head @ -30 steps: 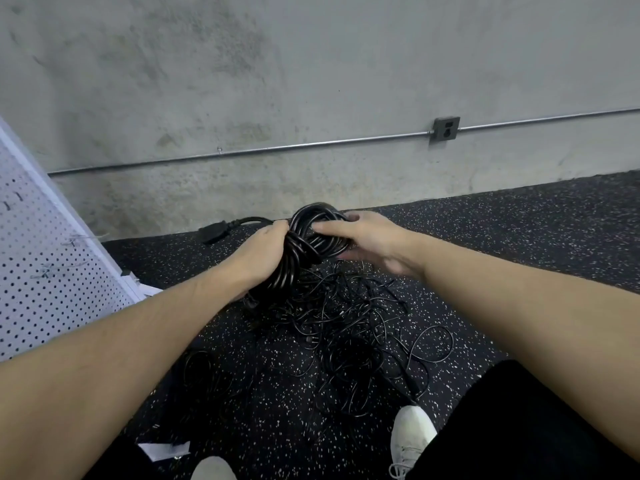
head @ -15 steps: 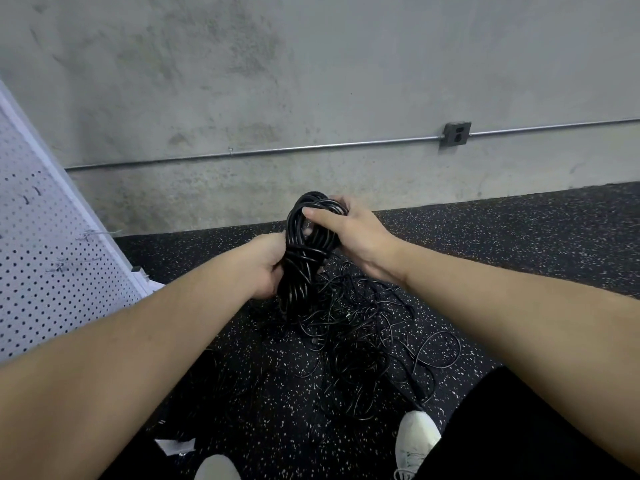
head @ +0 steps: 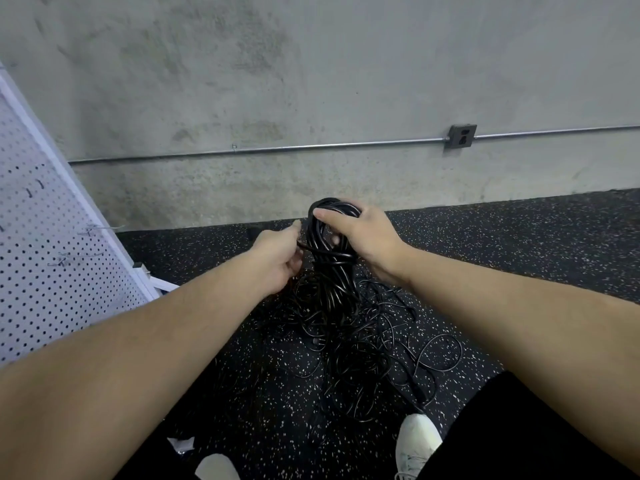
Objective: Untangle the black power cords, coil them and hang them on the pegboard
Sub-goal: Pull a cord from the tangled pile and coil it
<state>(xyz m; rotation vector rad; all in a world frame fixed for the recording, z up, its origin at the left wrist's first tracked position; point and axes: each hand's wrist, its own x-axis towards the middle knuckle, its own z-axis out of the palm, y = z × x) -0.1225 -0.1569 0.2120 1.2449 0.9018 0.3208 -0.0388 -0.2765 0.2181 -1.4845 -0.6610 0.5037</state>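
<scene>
The rough grey concrete wall [head: 311, 81] fills the upper half of the frame, crossed by a thin metal conduit pipe [head: 277, 148] that runs to a grey outlet box [head: 462, 136] at upper right. Below it lies the black rubber floor flecked with white [head: 519, 244]. At the left edge leans the white perforated pegboard [head: 52, 265], smooth and dotted with holes, with a few thin wire hooks [head: 64, 259] sticking out.

In the lower centre a loose tangle of thin black cords [head: 363, 344] sprawls on the floor in glossy springy loops. Above it, at frame centre, hangs the coiled bundle of thick black power cord [head: 330, 271], many smooth strands gathered lengthwise.

The right hand [head: 367, 237] grips the top of the bundle, fingers and thumb wrapped round the loops. The left hand [head: 280, 258] pinches the free end of the cord where it crosses the bundle's waist.

This looks like the wrapping step that binds the coil. To do it well, the wrap should be pulled snug around the middle while the right hand keeps the loops even; the slick jacket would likely slip if tension drops. The end then wants tucking before carrying the coil left to a hook.
</scene>
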